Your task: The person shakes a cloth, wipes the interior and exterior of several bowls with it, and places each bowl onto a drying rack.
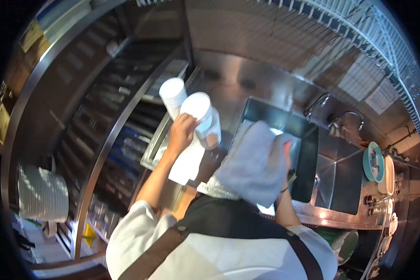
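My left hand [183, 127] reaches up and left, its fingers closed at the near rim of a white cup [197, 105]. Beside that cup leans a stack of white cups [171, 92]. Just below it, partly covered, is a translucent bluish container [212, 131]. White sheets [188, 163] lie under my left forearm. My right hand [287, 151] is at the right edge of a blurred grey cloth shape [254, 163], which hides most of its fingers. A dark band circles that wrist. Whether the hand grips anything cannot be seen.
A dark sink basin [308, 161] lies ahead, with a steel basin [340, 184] to its right and taps [347, 119] behind. A turquoise bowl [373, 162] stands at the far right. Shelving [107, 161] fills the left, with stacked plates [43, 193]. A wire rack [382, 42] hangs above.
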Demonstrator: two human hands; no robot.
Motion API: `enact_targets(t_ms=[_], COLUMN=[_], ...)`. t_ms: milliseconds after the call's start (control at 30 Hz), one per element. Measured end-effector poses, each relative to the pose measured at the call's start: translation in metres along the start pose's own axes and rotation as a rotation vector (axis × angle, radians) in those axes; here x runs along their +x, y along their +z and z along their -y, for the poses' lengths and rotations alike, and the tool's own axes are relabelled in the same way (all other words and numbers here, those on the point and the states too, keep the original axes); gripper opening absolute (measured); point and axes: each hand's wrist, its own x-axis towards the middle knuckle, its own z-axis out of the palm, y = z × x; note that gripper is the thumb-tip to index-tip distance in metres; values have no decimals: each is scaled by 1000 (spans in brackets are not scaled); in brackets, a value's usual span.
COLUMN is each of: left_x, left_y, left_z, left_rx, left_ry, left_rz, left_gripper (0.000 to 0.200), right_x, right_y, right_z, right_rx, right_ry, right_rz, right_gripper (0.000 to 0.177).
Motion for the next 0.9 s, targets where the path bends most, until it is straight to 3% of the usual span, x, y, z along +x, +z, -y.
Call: enact_targets(t_ms=[67,133,233,367,533,667,733,767,833,900], left_x=[-2,-6,-9,-11,-15,-18,-17,-19,-24,-21], left_y=[2,5,16,27,32,26,26,28,33,31], left_z=[8,13,18,20,30,23,21,23,32,30], left_rx=[-9,0,-11,-15,62,53,50,69,60,6], left_ry=[37,52,76,86,141,93,64,58,72,19], left_rz=[41,74,103,156,149,207,191,175,128,126], left_gripper=[7,7,7,7,10,14,18,20,28,34], right_x=[-11,-17,-27,-26,-11,1,9,17,30,61], right_y=[-8,-12,-7,8,42,94,116,128,158,204], right_z=[15,25,29,30,70,95,107,113,123,131], right_rx=[-41,-303,-257,-285,-605,-570,-709,-714,-1041,-1148], right_ry=[-29,-151,-163,-184,-390,-485,-723,-747,-1336,-1777], right_rz=[-102,-234,-328,-325,-470,-502,-464,-430,-399,-182], right_gripper=[66,64,65,62,59,58,60,60,62,48])
